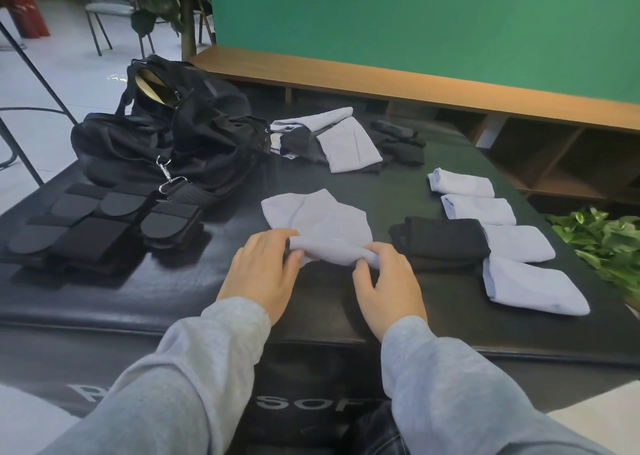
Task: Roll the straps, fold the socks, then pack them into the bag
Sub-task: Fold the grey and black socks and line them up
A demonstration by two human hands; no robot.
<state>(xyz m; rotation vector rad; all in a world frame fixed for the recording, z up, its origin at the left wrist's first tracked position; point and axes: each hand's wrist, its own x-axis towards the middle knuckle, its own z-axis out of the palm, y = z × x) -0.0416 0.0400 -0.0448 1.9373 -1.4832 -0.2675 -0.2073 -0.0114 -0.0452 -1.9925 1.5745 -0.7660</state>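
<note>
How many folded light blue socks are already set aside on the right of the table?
4, in a column right of the hands: farthest light blue sock, second, third beside the folded black sock, nearest. More may lie under them.

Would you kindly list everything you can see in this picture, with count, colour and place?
sock being folded: one, pale blue, centre of the table, near edge pinched by both hands
folded pale blue socks: four bundles, in a column at the right
folded black socks: one bundle, left of that column
unfolded socks: a mixed pile, pale blue and black, far centre; count unclear
bag: one, black, far left, top open
straps: several, black, rolled, near left in front of the bag
table: one, black top
plant: one, green, right edge
chair: one, grey, far left on the floor
left hand: fingers curled on the sock
right hand: fingers curled on the sock
</note>
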